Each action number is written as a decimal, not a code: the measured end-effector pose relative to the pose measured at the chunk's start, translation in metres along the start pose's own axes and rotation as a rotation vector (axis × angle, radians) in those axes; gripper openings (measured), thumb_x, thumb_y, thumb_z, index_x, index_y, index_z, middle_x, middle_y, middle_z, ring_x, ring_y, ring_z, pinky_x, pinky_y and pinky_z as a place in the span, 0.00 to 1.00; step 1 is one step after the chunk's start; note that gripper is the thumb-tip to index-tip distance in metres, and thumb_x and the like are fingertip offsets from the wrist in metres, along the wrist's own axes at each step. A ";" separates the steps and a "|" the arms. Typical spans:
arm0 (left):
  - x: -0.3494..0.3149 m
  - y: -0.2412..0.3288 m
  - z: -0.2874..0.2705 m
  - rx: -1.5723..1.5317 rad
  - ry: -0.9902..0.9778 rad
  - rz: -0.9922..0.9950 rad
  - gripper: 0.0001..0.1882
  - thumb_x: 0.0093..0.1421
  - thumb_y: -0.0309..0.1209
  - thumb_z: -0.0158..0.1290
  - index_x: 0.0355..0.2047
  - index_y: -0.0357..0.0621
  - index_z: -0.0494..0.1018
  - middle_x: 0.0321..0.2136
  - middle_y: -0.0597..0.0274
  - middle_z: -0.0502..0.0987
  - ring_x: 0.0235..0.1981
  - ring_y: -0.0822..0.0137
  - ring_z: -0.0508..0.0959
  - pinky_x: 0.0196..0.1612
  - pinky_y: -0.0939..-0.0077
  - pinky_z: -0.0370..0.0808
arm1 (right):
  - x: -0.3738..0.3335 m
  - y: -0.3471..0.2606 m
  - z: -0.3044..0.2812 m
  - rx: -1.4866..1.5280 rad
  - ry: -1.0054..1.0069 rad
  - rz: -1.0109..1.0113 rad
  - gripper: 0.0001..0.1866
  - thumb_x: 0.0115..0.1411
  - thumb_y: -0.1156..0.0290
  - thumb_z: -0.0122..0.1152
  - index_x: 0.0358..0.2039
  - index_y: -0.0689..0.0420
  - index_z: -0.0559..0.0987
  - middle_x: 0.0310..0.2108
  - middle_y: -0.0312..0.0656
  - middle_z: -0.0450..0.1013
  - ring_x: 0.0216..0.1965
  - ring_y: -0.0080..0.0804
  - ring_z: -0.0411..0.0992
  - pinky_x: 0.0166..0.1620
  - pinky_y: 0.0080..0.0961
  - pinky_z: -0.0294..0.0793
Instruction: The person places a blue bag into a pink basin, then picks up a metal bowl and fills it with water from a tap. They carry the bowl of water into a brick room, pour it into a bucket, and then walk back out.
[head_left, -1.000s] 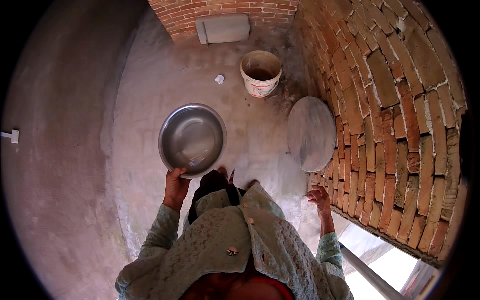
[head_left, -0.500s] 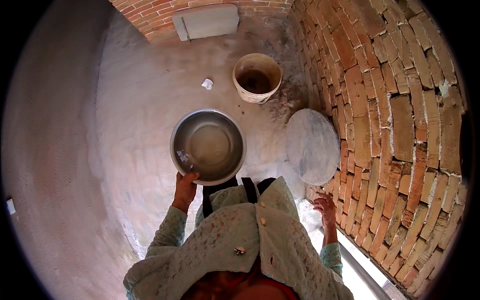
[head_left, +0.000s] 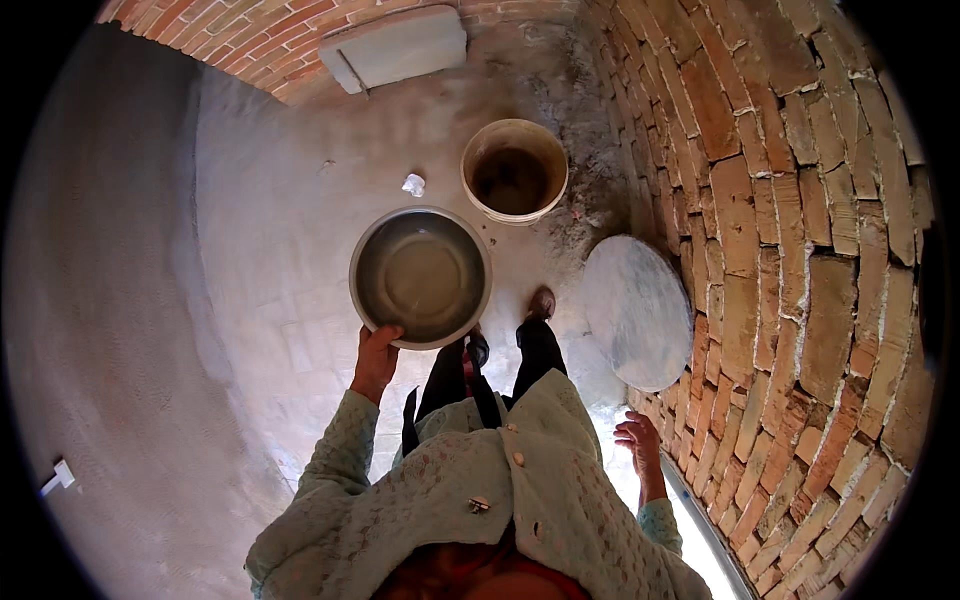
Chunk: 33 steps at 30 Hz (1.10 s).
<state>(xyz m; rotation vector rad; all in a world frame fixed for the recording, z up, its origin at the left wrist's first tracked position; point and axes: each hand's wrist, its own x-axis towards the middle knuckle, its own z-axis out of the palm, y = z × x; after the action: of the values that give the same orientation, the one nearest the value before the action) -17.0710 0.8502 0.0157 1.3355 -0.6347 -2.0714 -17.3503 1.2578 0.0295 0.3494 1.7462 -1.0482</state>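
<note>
A round metal basin (head_left: pixel 372 268) is held in front of me by my left hand (head_left: pixel 376 362). The thumb lies over the near-left rim, while the other fingers are hidden beneath it. Inside, the basin looks dull and greyish-brown; I cannot tell whether it holds water. My right hand (head_left: pixel 637 435) hangs by my right side with nothing in it, its fingers loosely bent and apart. Beyond the basin, a little to the right, a dirty pale bucket (head_left: pixel 515 140) stands on the floor with a dark inside. The basin's far-right edge is nearest to it.
A round grey board (head_left: pixel 638 312) leans at the brick wall (head_left: pixel 740 240) on the right. At the far wall stands a grey slab (head_left: pixel 400 50). A crumpled white scrap (head_left: pixel 413 185) lies on the floor (head_left: pixel 270 240). My shoe (head_left: pixel 541 303) is just right of the basin.
My legs and a shoe have come into view below the basin as I step forward. The bucket and round board sit lower in view. The left hand still grips the basin.
</note>
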 end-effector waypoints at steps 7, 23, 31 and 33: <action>0.081 -0.017 0.034 0.146 0.035 -0.028 0.15 0.45 0.21 0.47 0.36 0.34 0.66 0.33 0.59 0.72 0.34 0.68 0.73 0.40 0.73 0.70 | 0.004 -0.014 -0.019 0.038 0.047 0.063 0.19 0.50 0.68 0.53 0.43 0.61 0.68 0.29 0.42 0.71 0.30 0.32 0.71 0.32 0.27 0.73; 0.097 -0.005 0.051 -0.176 -0.042 0.031 0.24 0.45 0.20 0.46 0.46 0.37 0.62 0.43 0.59 0.69 0.45 0.62 0.69 0.50 0.66 0.65 | 0.021 -0.033 -0.023 0.215 -0.017 0.015 0.17 0.51 0.69 0.53 0.42 0.60 0.68 0.29 0.42 0.71 0.29 0.31 0.72 0.33 0.27 0.73; 0.062 0.022 0.031 -0.215 -0.005 0.116 0.25 0.46 0.20 0.48 0.48 0.40 0.62 0.46 0.61 0.68 0.48 0.63 0.67 0.52 0.66 0.63 | 0.035 -0.065 0.004 0.195 -0.124 -0.048 0.16 0.52 0.70 0.54 0.41 0.59 0.67 0.29 0.42 0.71 0.30 0.30 0.71 0.34 0.26 0.73; 0.053 0.024 0.016 -0.208 -0.006 0.143 0.25 0.46 0.21 0.48 0.48 0.40 0.61 0.46 0.61 0.68 0.49 0.63 0.66 0.53 0.66 0.62 | 0.035 -0.077 0.017 0.183 -0.144 -0.071 0.17 0.52 0.69 0.54 0.42 0.59 0.67 0.29 0.42 0.71 0.30 0.30 0.71 0.34 0.26 0.73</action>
<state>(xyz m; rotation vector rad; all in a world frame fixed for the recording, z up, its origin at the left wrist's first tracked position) -17.0980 0.7974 0.0042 1.1338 -0.4876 -1.9666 -17.4051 1.1917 0.0349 0.3187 1.5482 -1.2579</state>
